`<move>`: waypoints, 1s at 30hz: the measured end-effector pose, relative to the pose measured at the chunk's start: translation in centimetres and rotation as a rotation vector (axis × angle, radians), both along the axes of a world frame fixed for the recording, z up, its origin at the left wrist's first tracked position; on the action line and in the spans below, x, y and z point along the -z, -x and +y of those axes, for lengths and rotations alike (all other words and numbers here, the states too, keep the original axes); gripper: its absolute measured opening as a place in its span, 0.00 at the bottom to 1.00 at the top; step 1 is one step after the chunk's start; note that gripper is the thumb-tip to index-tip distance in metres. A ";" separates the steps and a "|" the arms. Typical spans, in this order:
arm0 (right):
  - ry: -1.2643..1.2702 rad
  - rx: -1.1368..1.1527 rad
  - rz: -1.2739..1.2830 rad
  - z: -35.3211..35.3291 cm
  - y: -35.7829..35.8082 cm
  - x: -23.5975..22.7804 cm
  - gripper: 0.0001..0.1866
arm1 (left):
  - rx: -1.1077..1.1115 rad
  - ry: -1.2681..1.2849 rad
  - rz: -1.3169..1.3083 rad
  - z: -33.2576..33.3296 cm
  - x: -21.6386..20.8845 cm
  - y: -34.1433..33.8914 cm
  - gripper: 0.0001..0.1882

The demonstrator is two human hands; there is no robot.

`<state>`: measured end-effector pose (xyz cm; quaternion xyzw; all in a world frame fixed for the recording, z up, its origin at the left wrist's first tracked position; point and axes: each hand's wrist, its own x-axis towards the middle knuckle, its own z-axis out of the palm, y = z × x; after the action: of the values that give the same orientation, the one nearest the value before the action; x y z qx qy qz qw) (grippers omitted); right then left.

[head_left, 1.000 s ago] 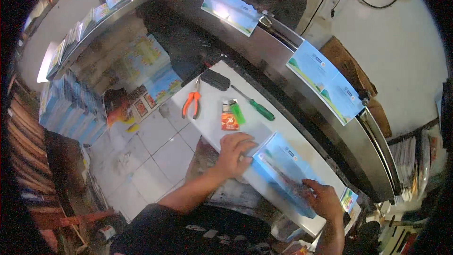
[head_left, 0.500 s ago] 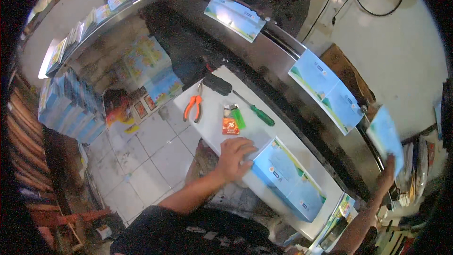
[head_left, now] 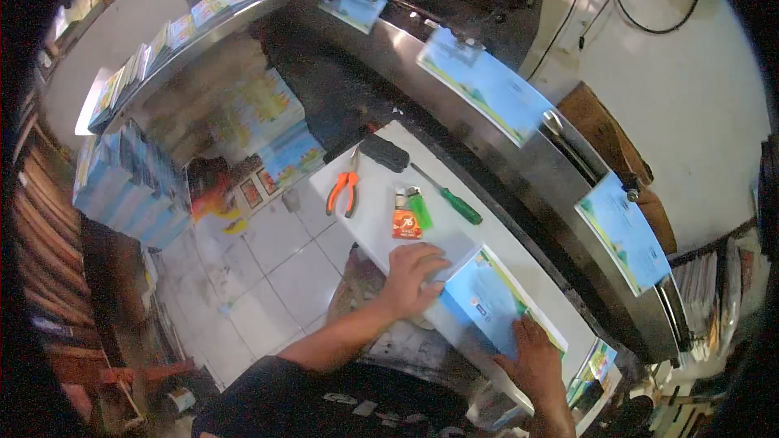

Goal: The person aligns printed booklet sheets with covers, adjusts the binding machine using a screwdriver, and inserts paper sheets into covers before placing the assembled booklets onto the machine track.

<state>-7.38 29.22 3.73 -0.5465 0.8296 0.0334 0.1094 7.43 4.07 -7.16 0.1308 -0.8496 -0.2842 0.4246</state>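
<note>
we see the left hand (head_left: 412, 277) and right hand (head_left: 537, 359) both flat and spread on the blue printed stack (head_left: 495, 302) lying on the white table (head_left: 369, 203), seemingly squared but not yet lifted away.

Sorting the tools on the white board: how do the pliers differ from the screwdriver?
The pliers have orange handles, spread apart in a V; the screwdriver has one green handle. The pliers lie near the board's left edge, the screwdriver towards the steel machine. Both lie flat on the white board, untouched by the left hand or the right hand.
</note>
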 end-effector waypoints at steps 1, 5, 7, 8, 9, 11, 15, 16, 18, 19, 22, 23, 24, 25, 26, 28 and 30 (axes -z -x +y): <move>-0.005 -0.003 -0.001 -0.1 0.4 -0.4 0.44 | 0.013 -0.016 -0.006 0.0 0.1 0.1 0.20; -0.012 0.129 -0.339 -1.2 2.1 -2.9 0.40 | -0.005 0.008 -0.019 0.0 0.3 -0.1 0.20; -0.033 0.173 -0.387 -1.5 2.5 -3.3 0.39 | -0.015 0.003 0.003 0.0 0.3 -0.2 0.20; -0.054 0.127 -0.381 -1.6 2.7 -3.4 0.37 | -0.018 0.002 0.004 0.0 0.4 -0.2 0.20; -0.072 0.080 -0.374 -1.7 2.8 -3.5 0.35 | -0.020 0.003 -0.002 0.0 0.5 -0.2 0.20; -0.058 0.056 -0.320 -1.8 2.3 -3.0 0.36 | -0.025 0.006 -0.009 -0.1 0.5 -0.2 0.20; 0.006 0.056 -0.244 -0.9 1.9 -1.9 0.41 | -0.016 -0.007 -0.004 0.0 0.4 -0.1 0.20; 0.007 0.064 -0.246 -0.7 1.8 -2.0 0.41 | -0.008 -0.010 -0.004 0.1 0.3 0.0 0.19; 0.054 0.088 -0.212 -0.2 1.3 -2.4 0.40 | -0.012 -0.010 0.009 -0.1 0.3 0.5 0.18; 0.032 0.055 -0.186 -0.2 1.1 -1.9 0.39 | -0.020 -0.033 0.012 0.6 0.4 0.5 0.18; 0.029 -0.012 -0.129 -1.0 1.3 0.0 0.38 | -0.056 -0.050 -0.018 0.2 0.4 0.0 0.17; 0.001 0.018 -0.141 -0.7 1.1 -0.2 0.38 | -0.048 -0.065 0.000 0.0 0.2 0.1 0.17; 0.034 0.024 -0.136 -0.8 1.1 -0.1 0.38 | -0.033 -0.079 -0.010 -0.1 0.4 0.4 0.17; 0.075 0.036 -0.126 -0.7 0.8 -0.2 0.38 | 0.017 -0.142 0.023 -0.2 0.3 0.7 0.16; 0.068 0.058 -0.132 -0.3 0.4 -0.2 0.38 | 0.067 -0.207 0.055 -0.2 0.2 1.2 0.16; 0.387 0.087 -0.006 0.6 -0.9 0.1 0.36 | 0.132 -0.267 0.066 -0.2 -2.0 2.5 0.16; 0.570 0.250 -0.133 1.3 -4.2 1.2 0.31 | 0.199 -0.332 0.080 -0.1 -5.2 4.4 0.16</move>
<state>-3.14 30.54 2.50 -0.4501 0.8573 -0.2498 0.0089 3.02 3.95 -1.99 0.1032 -0.7823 -0.4659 0.4003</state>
